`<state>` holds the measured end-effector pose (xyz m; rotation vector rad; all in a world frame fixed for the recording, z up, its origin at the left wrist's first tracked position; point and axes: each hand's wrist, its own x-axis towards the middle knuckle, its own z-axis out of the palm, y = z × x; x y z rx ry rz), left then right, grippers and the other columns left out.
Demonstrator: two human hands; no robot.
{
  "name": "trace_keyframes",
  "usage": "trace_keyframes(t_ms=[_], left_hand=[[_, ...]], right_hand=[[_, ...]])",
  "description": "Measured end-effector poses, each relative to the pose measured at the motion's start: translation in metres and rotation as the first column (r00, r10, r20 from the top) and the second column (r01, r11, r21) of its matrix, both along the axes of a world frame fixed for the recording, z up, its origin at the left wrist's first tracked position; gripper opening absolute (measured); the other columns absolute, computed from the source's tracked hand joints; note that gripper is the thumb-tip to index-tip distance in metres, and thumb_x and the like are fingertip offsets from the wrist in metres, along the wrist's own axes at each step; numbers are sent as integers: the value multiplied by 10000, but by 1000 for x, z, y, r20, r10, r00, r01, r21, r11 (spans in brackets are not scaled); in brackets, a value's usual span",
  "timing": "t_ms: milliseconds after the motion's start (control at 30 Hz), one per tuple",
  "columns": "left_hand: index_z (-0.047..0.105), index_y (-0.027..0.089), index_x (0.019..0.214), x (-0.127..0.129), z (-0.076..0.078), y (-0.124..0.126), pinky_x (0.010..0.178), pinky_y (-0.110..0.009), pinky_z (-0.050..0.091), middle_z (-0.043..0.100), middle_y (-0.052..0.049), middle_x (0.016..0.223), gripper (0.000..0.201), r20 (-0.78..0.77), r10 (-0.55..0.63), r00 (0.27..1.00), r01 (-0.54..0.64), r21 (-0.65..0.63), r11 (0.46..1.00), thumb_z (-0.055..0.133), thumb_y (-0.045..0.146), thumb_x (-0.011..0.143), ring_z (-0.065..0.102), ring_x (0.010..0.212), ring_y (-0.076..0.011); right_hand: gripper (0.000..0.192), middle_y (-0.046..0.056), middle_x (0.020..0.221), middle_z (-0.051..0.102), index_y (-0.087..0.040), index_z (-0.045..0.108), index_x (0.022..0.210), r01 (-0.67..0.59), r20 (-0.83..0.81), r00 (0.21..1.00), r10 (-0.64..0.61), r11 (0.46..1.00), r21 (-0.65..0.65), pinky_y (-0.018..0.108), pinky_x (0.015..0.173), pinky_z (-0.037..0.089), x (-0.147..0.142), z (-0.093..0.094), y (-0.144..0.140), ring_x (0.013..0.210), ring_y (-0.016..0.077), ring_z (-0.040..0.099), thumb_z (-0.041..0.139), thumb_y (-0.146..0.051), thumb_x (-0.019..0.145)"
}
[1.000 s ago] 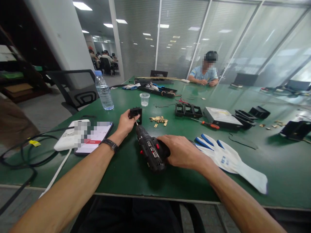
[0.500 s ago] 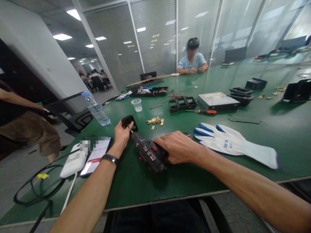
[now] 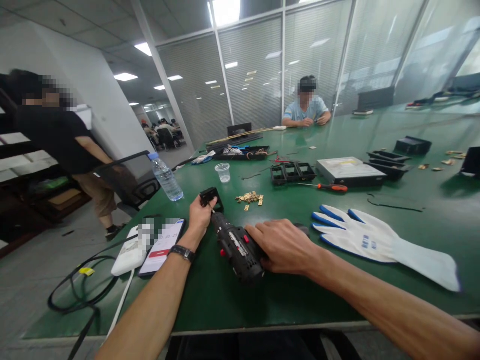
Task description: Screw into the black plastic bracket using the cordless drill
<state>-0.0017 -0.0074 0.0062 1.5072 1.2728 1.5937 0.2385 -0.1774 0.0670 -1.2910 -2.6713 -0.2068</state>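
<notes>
My left hand [image 3: 200,214] is closed around a small black plastic part [image 3: 210,196], with the thumb over its front. A black cordless drill [image 3: 240,250] with red buttons lies in the grip of my right hand [image 3: 287,246], its fingers wrapped round the handle. The drill's bit points away from me and meets the black part near my left thumb; exactly where it touches is hard to see. Just beyond the drill, a pile of small brass-coloured pieces [image 3: 250,198] sits on the green table [image 3: 285,310].
On the right lies a white-and-blue glove [image 3: 360,237]. Farther back are a screwdriver [image 3: 333,188], black frames [image 3: 292,172] and a metal box [image 3: 350,170]. A bottle [image 3: 167,177], clear cup [image 3: 223,173] and phone [image 3: 163,247] are leftward. One person [image 3: 306,107] sits opposite; another [image 3: 56,135] stands left.
My view has tilted up and turned left, so the scene sits lower and farther right. The person at left shows more fully. Both hands keep their holds.
</notes>
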Motion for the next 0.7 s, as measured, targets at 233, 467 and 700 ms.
trace_keyframes(t_ms=[233, 467, 700], left_hand=[[659, 137, 1044, 5, 4, -4, 875, -321, 485, 711, -77, 1019, 476, 41, 5, 999, -5, 2, 1000, 770, 397, 660, 645, 917, -185], [663, 139, 1032, 8, 8, -9, 877, -327, 483, 714, -77, 1010, 443, 72, -15, 997, 14, 9, 1000, 761, 386, 678, 649, 919, -189], [675, 148, 993, 10, 11, -12, 879, -349, 489, 719, -72, 972, 426, 124, -1, 992, -1, 16, 1000, 774, 390, 657, 658, 898, -198]], right_hand=[[352, 66, 931, 643, -200, 508, 1122, 33, -27, 999, -33, 999, -31, 298, 628, 337, 0, 0, 2, 795, 224, 618, 558, -282, 783], [391, 53, 972, 594, -213, 517, 1133, 56, -84, 995, -57, 998, -3, 304, 602, 304, 6, 2, 4, 820, 225, 594, 587, -335, 768], [595, 119, 1217, 567, -210, 408, 1354, 92, -111, 989, -97, 995, -44, 302, 697, 379, -1, 3, 2, 954, 242, 602, 571, -300, 788]])
